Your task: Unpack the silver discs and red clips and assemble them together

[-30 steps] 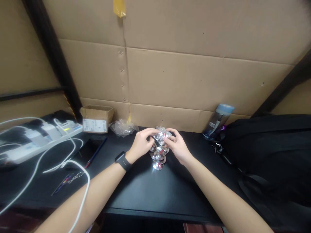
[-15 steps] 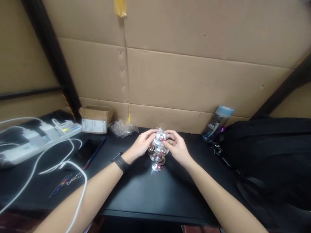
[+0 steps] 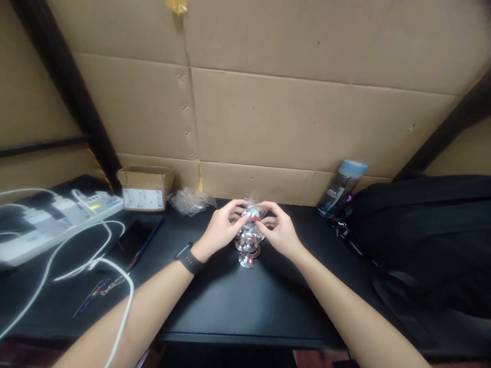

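My left hand (image 3: 219, 228) and my right hand (image 3: 279, 231) meet over the middle of the black desk (image 3: 238, 301). Both pinch a small clear plastic packet (image 3: 251, 213) with a shiny disc and a red spot inside. The fingers of each hand are curled onto the packet's edges. Just below the hands lies a short row of several shiny metal discs with red marks (image 3: 248, 249), touching one another. A black watch (image 3: 187, 258) sits on my left wrist.
A small cardboard box (image 3: 144, 187) and crumpled clear bags (image 3: 191, 200) lie at the back left. A white power strip (image 3: 53, 220) with white cables, a phone (image 3: 130, 240) and a pen are left. A blue-capped bottle (image 3: 341, 190) and black bag (image 3: 425, 235) are right. Cardboard wall behind.
The hands have closed in a little more on the packet and turned it between the fingers. The view has shifted slightly to the right and up.
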Demonstrator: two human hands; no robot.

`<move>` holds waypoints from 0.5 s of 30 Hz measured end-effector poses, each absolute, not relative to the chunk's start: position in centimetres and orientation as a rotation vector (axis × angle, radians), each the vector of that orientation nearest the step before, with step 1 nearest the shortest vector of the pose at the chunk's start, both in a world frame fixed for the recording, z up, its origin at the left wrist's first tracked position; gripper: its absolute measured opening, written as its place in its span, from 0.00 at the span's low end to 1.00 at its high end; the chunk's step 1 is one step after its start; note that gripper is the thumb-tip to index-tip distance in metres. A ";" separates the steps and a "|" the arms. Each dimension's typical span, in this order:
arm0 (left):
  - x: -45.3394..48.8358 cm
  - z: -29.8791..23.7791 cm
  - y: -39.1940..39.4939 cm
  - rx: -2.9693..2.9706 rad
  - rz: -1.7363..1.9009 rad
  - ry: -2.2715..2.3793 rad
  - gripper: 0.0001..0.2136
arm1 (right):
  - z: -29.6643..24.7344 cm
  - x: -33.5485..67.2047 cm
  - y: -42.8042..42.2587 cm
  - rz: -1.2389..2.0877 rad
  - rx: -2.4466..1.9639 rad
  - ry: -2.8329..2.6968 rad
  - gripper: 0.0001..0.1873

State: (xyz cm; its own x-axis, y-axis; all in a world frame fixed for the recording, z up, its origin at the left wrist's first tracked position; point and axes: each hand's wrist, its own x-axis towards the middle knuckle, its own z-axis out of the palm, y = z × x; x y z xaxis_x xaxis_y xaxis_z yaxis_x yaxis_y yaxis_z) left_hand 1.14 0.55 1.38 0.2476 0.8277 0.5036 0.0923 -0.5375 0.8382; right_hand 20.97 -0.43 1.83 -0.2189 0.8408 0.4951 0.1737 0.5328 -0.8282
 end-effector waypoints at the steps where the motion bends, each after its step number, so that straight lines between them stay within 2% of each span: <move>1: 1.2 1.5 0.4 1.836 1.347 0.847 0.16 | 1.8 21.0 -0.5 0.770 -0.861 -1.716 0.20; 8: 1.1 1.6 0.4 1.912 1.349 0.835 0.15 | 2.1 21.0 -0.6 0.787 -0.888 -1.724 0.22; 13: 1.1 1.7 0.3 1.935 1.353 0.826 0.14 | 2.5 21.0 -0.6 0.727 -0.879 -1.709 0.10; 15: 1.1 1.7 0.2 1.931 1.356 0.833 0.16 | 2.6 21.1 -0.5 0.662 -0.900 -1.720 0.09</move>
State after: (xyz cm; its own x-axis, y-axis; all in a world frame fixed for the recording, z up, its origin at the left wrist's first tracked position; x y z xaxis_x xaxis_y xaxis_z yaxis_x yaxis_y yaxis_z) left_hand 1.11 0.24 1.69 0.2708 0.7862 0.5555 0.1398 -0.6031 0.7854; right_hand 21.09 -0.54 2.57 -0.1801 0.8245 0.5364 0.2517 0.5658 -0.7852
